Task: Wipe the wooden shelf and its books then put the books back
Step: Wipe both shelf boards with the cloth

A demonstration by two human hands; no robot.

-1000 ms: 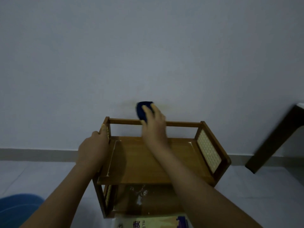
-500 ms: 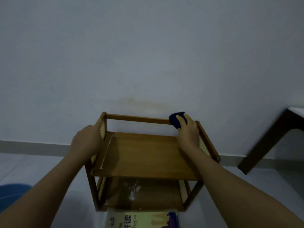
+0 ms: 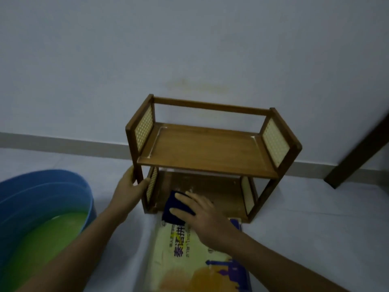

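Note:
A small two-tier wooden shelf (image 3: 208, 152) with woven side panels stands on the floor against the wall, both tiers bare. My left hand (image 3: 130, 186) grips its front left post just below the upper board. My right hand (image 3: 200, 213) presses a dark blue cloth (image 3: 172, 209) with straight fingers at the front edge of the lower board, near its left side. A yellow book (image 3: 189, 262) with blue print lies flat on the floor right in front of the shelf, partly under my right wrist.
A blue basin (image 3: 42, 199) holding greenish water sits on the floor at the left. A dark wooden furniture leg (image 3: 355, 152) slants down at the right. A grey skirting board runs along the wall behind the shelf.
My right hand brought the cloth down from the top back rail to the lower board. My left hand slid from the top left corner down the front post. The view tilted down, showing the basin.

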